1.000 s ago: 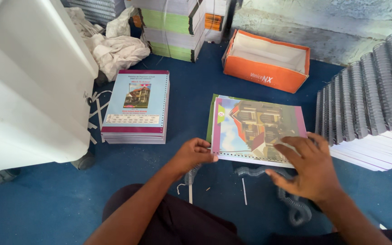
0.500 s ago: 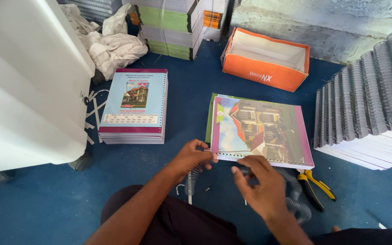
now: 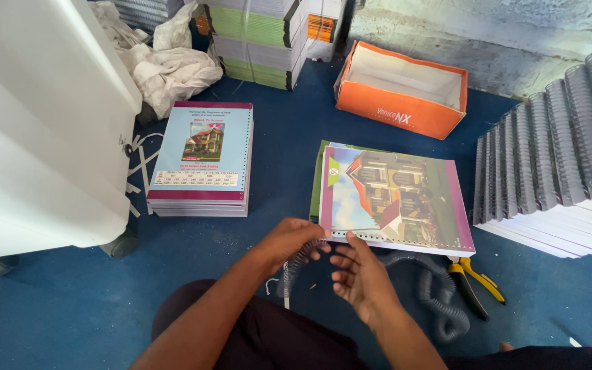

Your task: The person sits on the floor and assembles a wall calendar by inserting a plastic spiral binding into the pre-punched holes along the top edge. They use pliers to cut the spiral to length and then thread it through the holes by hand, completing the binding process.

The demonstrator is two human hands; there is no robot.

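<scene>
Left hand (image 3: 294, 241) fingers pinched on a grey plastic spiral binding coil (image 3: 296, 264), right hand (image 3: 359, 274) fingers loosely apart beside it, both at the punched near edge of the colourful house-cover book (image 3: 395, 199), presumably for threading.

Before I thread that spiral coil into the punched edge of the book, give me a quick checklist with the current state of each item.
1. Coil in hand: ok. The left hand holds a grey spiral coil at the book's near left corner.
2. Right hand free to guide: ok, open, fingertips at the punched edge.
3. Punched edge facing the person: ok, the holes run along the near edge of the book.
4. Pages squared up: cannot tell; a green sheet sticks out at the left side.
5. Coil end lined up with the first hole: cannot tell, the fingers hide it.
6. Pliers within reach: ok, on the blue floor right of the hands.
</scene>
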